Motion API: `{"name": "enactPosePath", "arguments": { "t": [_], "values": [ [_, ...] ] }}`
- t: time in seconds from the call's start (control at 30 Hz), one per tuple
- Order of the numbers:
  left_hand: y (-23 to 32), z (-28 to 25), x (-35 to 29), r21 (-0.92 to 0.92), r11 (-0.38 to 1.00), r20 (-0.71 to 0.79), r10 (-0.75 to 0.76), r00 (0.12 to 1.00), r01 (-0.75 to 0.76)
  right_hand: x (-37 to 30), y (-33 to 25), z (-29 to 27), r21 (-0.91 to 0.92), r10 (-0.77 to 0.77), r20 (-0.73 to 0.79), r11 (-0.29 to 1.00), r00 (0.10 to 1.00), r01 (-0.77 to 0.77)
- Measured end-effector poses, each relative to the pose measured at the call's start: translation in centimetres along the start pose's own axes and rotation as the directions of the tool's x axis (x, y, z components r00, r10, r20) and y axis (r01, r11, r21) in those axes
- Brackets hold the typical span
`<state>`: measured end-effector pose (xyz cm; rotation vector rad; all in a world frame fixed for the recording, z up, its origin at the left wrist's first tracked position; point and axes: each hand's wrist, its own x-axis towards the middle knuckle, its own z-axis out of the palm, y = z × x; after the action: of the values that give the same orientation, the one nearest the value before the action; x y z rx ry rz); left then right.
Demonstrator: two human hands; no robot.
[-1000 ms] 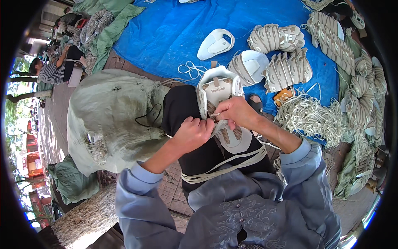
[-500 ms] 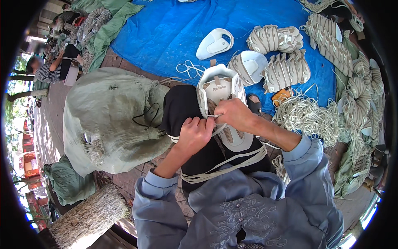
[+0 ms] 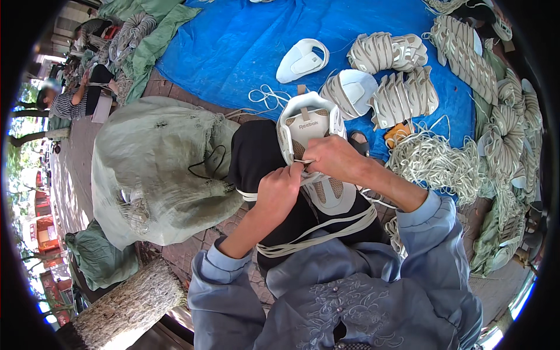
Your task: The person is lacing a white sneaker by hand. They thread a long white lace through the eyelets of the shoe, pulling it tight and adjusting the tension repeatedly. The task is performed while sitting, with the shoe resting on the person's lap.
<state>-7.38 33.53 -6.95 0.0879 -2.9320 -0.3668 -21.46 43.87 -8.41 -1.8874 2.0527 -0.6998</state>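
Observation:
A white and beige shoe upper without a sole lies across my dark-trousered knees, its tongue pointing away from me. Over its eyelets, my left hand is closed in a pinch on a pale shoelace. My right hand pinches the same lace close beside it, knuckles up, just below the tongue. The fingers cover the eyelets there, so the lace's path is partly hidden. A bundle of loose laces lies draped over my thighs.
On a blue tarp ahead sit stacked uppers and a single upper. A heap of laces lies to the right, beside more stacked uppers. A pale sack stands left. Another person sits far left.
My left hand has turned slightly and its wrist has shifted a little right. My right hand stays nearly in place; both keep pinching the lace over the upper.

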Motion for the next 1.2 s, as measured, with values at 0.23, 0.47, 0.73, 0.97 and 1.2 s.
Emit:
{"name": "enactPosePath", "arguments": {
  "t": [0.23,0.47,0.73,0.97,1.2],
  "values": [
    [-0.8,0.9,-0.8,0.242,0.956,-0.082,0.189,0.979,-0.164,0.9,-0.2,0.3,-0.005,-0.016,0.066,1.000,0.998,0.016],
    [-0.2,0.3,0.1,-0.027,0.999,-0.111,0.025,0.994,-0.028,0.5,0.0,-1.8,-0.132,-0.101,0.070,0.985,0.992,0.109],
    [0.9,-0.7,1.9,-0.546,0.787,0.063,-0.303,0.951,0.287,-2.0,1.9,-2.5,0.304,0.130,-0.178,0.950,0.975,-0.071],
    [2.9,-5.3,2.9,-0.527,0.850,-0.189,-0.140,0.972,0.020,-6.3,2.7,-1.1,0.281,0.181,-0.282,0.955,0.942,-0.099],
    [3.6,-2.6,5.7,-0.675,0.491,0.473,-0.284,0.834,0.550,-6.8,1.5,-1.2,0.280,0.258,-0.222,0.941,0.940,-0.192]
  ]
}}
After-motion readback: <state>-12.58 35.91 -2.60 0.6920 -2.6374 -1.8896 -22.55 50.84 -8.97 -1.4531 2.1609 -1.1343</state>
